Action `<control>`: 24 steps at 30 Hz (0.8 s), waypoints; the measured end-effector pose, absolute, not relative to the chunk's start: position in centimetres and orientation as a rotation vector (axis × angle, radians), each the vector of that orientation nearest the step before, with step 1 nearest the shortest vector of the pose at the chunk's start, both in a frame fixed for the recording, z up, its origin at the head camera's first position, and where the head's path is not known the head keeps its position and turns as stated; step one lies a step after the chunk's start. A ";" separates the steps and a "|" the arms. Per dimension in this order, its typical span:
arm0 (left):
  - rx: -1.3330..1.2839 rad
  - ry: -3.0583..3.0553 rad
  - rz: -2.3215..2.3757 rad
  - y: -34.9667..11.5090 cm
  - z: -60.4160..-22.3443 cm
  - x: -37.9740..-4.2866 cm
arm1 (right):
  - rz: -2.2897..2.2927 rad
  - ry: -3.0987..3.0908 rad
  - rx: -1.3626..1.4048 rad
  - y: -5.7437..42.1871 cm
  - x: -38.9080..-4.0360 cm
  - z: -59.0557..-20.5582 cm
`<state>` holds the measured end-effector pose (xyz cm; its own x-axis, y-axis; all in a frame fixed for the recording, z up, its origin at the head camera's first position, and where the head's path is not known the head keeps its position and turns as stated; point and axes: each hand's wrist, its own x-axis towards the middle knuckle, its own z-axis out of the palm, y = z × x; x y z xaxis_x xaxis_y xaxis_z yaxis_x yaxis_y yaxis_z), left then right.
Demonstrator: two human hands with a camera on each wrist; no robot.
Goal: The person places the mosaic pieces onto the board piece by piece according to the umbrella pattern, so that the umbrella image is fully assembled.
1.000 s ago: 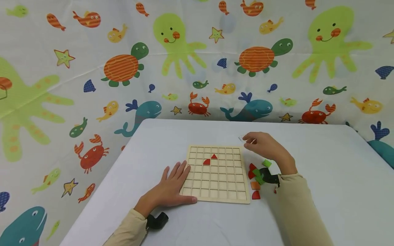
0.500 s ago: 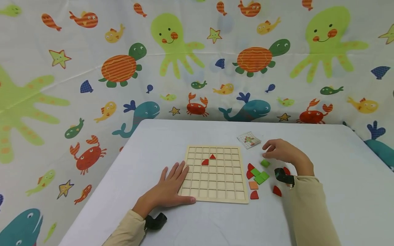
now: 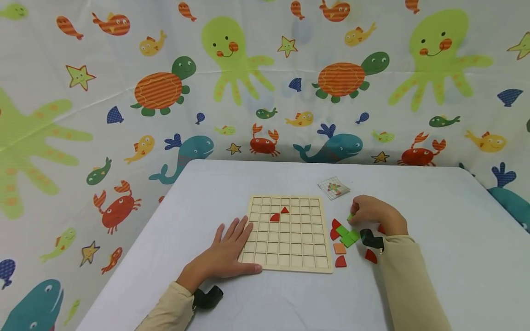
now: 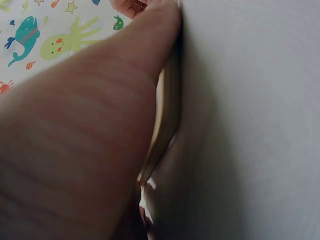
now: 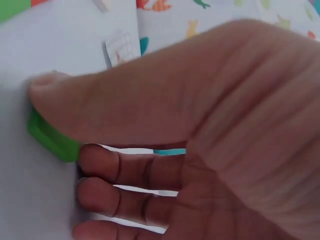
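Note:
My left hand (image 3: 225, 255) lies flat with spread fingers over the left edge and lower left corner of a wooden grid board (image 3: 290, 234). A red quarter-circle tile (image 3: 275, 217) and a red triangle tile (image 3: 285, 210) sit in cells of its upper part. To the right of the board, my right hand (image 3: 370, 214) pinches a green tile (image 5: 52, 137) at the table surface. The thumb covers part of that tile in the right wrist view. Close by lie several green square tiles (image 3: 349, 238). In the left wrist view the forearm and hand (image 4: 90, 115) hide most of the board.
A small pattern card (image 3: 333, 187) lies behind the right hand. Red tiles (image 3: 341, 261) and an orange square tile (image 3: 339, 248) lie beside the board's right edge. Another red tile (image 3: 371, 256) is near the right sleeve. A sea-animal cloth (image 3: 248, 82) hangs behind the table.
My right hand has moved away from the pattern card, first rightward, then down onto the green tile, which its fingers now pinch. My left hand stays on the board.

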<state>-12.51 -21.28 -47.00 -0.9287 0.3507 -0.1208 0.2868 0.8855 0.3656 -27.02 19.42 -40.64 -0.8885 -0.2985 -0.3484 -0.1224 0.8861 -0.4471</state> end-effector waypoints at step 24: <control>0.489 2.868 0.513 -21.3 -47.2 -12.5 | -1.005 2.671 -0.643 17.2 -27.6 -40.4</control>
<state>-12.46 -21.34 -47.16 -0.9282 0.3508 -0.1241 0.2862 0.8860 0.3648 -27.57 17.21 -40.40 -0.8814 -0.4700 -0.0464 -0.3228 0.6713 -0.6672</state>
